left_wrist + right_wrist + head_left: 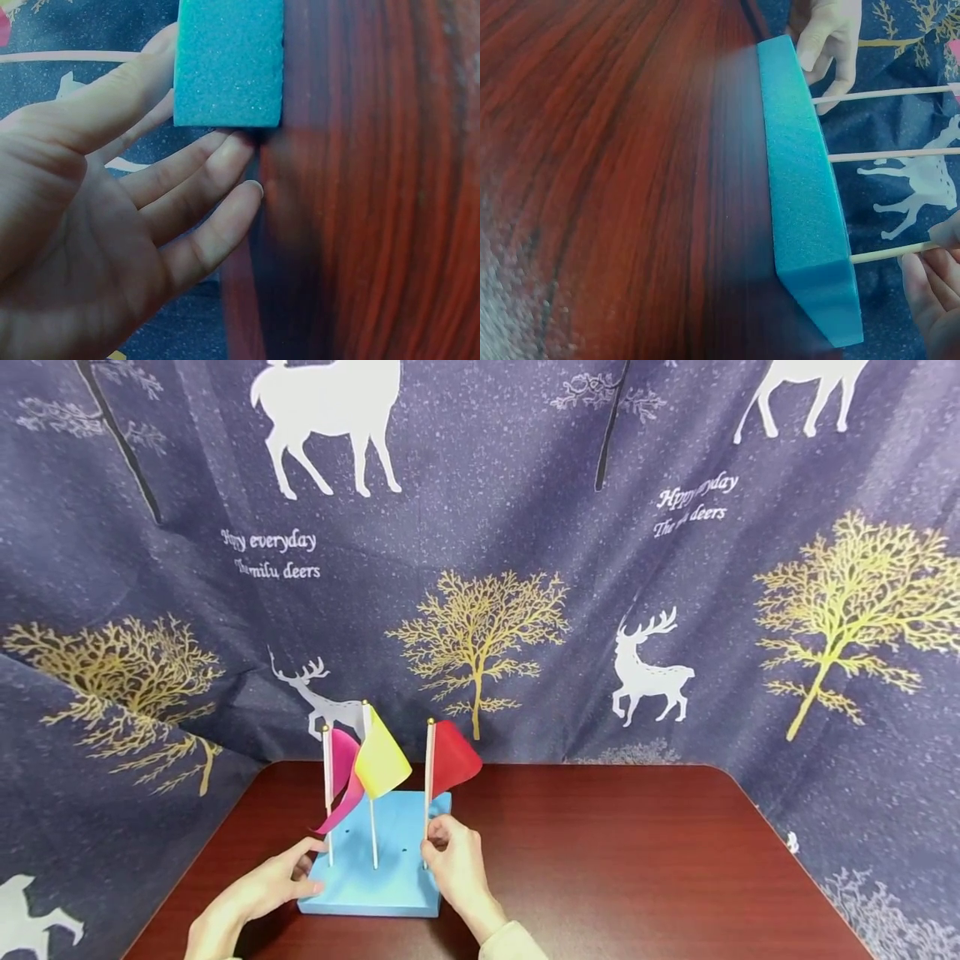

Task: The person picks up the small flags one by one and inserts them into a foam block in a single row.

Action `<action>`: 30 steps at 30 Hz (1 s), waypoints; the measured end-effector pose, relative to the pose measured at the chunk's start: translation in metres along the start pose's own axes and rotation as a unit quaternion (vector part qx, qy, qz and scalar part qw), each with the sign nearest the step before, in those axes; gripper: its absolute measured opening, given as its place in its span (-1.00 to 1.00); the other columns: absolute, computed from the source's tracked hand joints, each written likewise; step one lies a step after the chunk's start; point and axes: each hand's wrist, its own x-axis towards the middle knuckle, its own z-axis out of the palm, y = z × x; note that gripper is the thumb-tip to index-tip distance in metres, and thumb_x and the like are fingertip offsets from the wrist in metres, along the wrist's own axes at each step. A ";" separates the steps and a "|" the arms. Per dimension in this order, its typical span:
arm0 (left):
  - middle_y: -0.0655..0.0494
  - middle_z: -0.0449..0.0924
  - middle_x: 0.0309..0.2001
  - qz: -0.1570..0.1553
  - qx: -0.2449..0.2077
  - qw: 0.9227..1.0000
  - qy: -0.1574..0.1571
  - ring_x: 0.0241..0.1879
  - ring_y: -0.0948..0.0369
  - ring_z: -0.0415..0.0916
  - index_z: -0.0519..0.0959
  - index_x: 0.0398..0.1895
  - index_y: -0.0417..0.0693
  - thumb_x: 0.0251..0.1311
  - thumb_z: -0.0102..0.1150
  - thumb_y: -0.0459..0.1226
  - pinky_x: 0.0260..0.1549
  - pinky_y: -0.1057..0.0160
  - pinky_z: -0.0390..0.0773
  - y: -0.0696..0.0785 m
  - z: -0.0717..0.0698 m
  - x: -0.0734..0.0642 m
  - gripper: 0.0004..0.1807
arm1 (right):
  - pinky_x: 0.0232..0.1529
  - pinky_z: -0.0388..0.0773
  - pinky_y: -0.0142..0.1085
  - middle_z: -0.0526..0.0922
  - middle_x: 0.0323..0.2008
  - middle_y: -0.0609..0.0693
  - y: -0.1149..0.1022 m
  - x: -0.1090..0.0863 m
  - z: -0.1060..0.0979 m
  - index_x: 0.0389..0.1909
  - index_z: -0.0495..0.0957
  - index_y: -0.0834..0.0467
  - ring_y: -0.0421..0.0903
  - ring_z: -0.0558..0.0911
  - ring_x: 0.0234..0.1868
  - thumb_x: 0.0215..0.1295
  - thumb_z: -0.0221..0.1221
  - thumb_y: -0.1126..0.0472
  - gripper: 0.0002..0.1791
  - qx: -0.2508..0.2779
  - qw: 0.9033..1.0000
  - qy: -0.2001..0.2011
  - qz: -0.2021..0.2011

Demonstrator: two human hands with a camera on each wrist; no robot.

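Note:
A light blue foam board [390, 893] lies flat on the table with three small flags standing in it. At its left edge my left hand [266, 885] grips the board, thumb on the top face and fingers against the side. The left wrist view shows the foam's end [229, 64] by that thumb. My right hand [459, 868] pinches the lower stick of the red flag [453, 758], upright near the board's right edge. A yellow flag [382, 764] stands in the middle, and a magenta flag [343, 760] is at the left, near my left fingers.
Small dark holes [404, 850] show in the board's top. The reddish-brown wooden table [637, 860] stretches right of the board. Behind it hangs a dark blue cloth [510, 527] printed with deer and trees.

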 end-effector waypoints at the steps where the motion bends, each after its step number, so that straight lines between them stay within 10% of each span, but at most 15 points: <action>1: -0.06 0.40 -0.22 -0.001 -0.004 1.000 -0.002 -0.22 0.06 0.35 0.31 0.19 -0.34 0.20 0.32 -0.30 -0.34 0.26 0.42 0.000 0.000 0.000 -0.43 | -0.37 0.52 -0.40 0.64 -0.51 -0.19 0.000 0.000 0.000 -0.43 0.62 0.18 -0.32 0.55 -0.48 0.09 0.31 0.40 -0.91 0.001 1.000 0.000 0.000; 30: -0.07 0.36 -0.21 -0.009 -0.035 0.999 -0.010 -0.20 0.05 0.32 0.29 0.22 -0.36 0.24 0.28 -0.33 -0.33 0.25 0.40 -0.003 0.000 0.000 -0.44 | -0.22 0.55 -0.27 0.68 -0.30 -0.07 0.000 0.001 -0.009 -0.24 0.59 0.13 -0.09 0.66 -0.26 0.10 0.41 0.24 -0.76 -0.005 1.000 -0.006 0.010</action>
